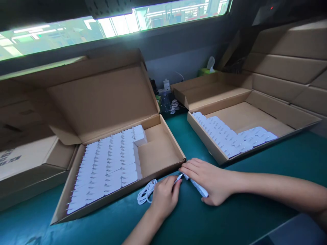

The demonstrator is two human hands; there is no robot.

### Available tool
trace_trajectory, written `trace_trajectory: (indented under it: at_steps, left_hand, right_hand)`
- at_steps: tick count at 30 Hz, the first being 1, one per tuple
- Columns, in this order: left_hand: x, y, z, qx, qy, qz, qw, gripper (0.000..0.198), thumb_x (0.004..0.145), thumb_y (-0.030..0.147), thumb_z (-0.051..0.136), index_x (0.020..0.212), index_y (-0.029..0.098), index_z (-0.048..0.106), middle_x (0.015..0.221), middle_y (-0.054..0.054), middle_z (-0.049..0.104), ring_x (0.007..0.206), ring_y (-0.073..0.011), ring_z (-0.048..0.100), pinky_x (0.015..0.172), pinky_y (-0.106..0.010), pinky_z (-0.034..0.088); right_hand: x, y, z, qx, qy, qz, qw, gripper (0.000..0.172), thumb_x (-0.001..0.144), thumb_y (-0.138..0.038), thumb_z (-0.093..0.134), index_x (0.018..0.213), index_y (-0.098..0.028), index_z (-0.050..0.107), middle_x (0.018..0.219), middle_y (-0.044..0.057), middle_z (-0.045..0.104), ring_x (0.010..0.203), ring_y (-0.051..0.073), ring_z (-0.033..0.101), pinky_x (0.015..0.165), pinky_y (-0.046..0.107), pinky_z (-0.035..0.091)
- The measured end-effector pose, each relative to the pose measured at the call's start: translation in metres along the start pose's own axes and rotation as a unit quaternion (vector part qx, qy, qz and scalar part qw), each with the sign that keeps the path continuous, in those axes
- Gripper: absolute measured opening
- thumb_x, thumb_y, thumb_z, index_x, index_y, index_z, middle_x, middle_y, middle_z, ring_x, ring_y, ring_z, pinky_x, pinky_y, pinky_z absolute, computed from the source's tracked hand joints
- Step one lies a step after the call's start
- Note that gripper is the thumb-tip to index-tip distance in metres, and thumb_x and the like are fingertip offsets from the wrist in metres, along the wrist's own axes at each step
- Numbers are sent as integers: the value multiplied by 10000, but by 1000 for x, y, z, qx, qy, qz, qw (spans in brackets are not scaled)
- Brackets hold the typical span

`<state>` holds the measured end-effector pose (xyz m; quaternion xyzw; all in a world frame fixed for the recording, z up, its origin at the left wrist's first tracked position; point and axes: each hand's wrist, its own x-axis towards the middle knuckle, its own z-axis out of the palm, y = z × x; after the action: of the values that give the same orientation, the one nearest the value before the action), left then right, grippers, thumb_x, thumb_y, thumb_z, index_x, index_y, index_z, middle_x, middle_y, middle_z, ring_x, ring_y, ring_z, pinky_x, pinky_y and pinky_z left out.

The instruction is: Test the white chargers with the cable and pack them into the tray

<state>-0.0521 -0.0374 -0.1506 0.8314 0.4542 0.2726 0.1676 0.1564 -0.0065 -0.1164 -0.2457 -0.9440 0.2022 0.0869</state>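
a left hand (165, 198) pinched the small stiff connector (178, 177) of a soft white cable coil (146, 192) lying just beside it, while a right hand (211, 180) curled over a light plastic charger (199, 189), best held by its body, on the tabletop (230, 217).

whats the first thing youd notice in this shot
The two open cardboard boxes on the teal bench stand out first, each holding rows of white chargers along one side. At the bottom centre, the right hand grips a white charger, while the left hand pinches a thin white cable beside a loose coil.
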Motion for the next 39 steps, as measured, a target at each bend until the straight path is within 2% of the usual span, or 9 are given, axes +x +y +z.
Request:
trace_trajectory:
  at_steps: [11, 24, 28, 34, 39]
  left_hand:
    - [2, 4, -1, -13, -19, 31, 999, 118, 876, 172, 433, 943, 181, 530, 797, -51, 653, 698, -172, 626, 622, -277, 498]
    - [18, 6, 3, -3, -36, 32, 999, 163, 898, 183, 377, 799, 172, 507, 670, -35, 583, 606, -154, 580, 572, -259, 468]
    - [19, 6, 3, -12, -36, 27, 999, 177, 902, 195, 368, 770, 184, 486, 658, -24, 573, 597, -141, 573, 562, -241, 455]
    - [8, -1, -7, -8, -50, 33, 998, 148, 893, 196, 405, 789, 184, 510, 671, -21, 593, 603, -144, 586, 572, -244, 456]
    - [-6, 5, -5, -58, -48, 5, 997, 93, 876, 158, 437, 891, 189, 524, 737, -20, 623, 660, -147, 612, 605, -241, 469]
  right_hand:
    - [2, 1, -1, 21, 25, -4, 999, 859, 512, -292, 583, 1283, -9, 334, 1247, 208, 406, 1118, 321, 370, 988, 453, 239]
    - [1, 2, 2, -8, 27, -2, 1000, 846, 515, -300, 566, 1267, 15, 340, 1228, 223, 402, 1117, 331, 356, 991, 461, 213]
    - [3, -2, -3, -33, 11, 19, 999, 853, 500, -323, 589, 1262, -27, 346, 1184, 207, 416, 1061, 332, 378, 936, 473, 262]
    - [5, -3, -10, -51, 1, 24, 998, 655, 499, -339, 600, 1090, -90, 464, 1079, 161, 444, 963, 290, 402, 848, 429, 330]
    - [6, -2, -10, -64, 0, 34, 997, 606, 499, -345, 586, 1039, -90, 479, 1030, 151, 447, 922, 282, 402, 823, 420, 334]
